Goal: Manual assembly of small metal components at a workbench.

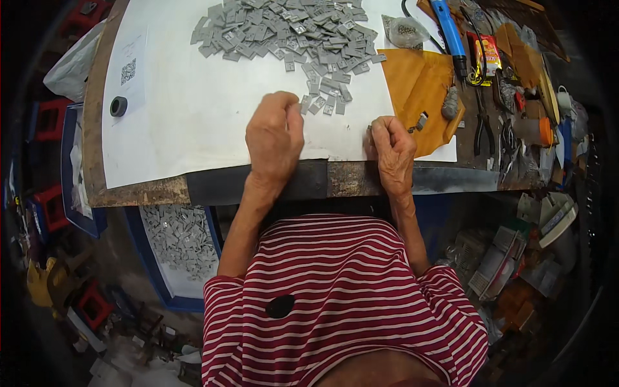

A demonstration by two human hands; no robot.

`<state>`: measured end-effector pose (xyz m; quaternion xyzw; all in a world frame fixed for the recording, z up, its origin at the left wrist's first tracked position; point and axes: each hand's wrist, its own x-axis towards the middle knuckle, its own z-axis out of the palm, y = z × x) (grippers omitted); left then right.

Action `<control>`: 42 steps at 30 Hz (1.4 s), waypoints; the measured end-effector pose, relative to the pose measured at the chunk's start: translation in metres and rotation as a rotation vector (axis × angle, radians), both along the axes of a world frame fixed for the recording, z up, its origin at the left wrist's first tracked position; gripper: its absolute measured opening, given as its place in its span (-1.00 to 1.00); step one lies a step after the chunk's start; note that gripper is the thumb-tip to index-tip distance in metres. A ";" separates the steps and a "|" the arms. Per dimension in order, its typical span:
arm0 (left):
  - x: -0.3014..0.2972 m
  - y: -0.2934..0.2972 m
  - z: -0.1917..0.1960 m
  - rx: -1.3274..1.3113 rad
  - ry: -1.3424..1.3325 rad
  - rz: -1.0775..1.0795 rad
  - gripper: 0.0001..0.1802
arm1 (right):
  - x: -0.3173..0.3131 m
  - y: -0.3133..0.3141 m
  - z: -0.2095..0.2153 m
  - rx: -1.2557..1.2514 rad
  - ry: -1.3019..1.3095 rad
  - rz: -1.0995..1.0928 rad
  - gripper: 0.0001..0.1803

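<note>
My left hand (276, 135) is closed above the white sheet (193, 109), just left of the nearest loose grey pieces. Its fingertips are turned away, so what it holds, if anything, is hidden. My right hand (394, 151) is pinched at the front edge of the brown paper (412, 77). A tiny dark bit shows at its fingertips, too small to name. Small flat rectangular grey pieces (284, 29) lie in a large pile at the far side, with several strays trailing toward my hands. On the brown paper, beside my right hand, rests a small grey-and-dark part (422, 120).
A black tape roll (118, 106) sits at the left. To the right are a blue electric screwdriver (449, 32), black-handled pliers (483, 126), a red-and-yellow packet (488, 55) and a bag of small parts (407, 31). Below the table's edge, a blue tray (155, 277) holds more grey pieces.
</note>
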<state>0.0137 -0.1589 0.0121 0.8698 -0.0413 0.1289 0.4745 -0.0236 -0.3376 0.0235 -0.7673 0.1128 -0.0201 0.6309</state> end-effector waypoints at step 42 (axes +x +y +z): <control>-0.013 -0.015 0.010 -0.930 0.703 -0.395 -0.77 | 0.003 0.002 0.003 0.305 0.074 0.053 -0.87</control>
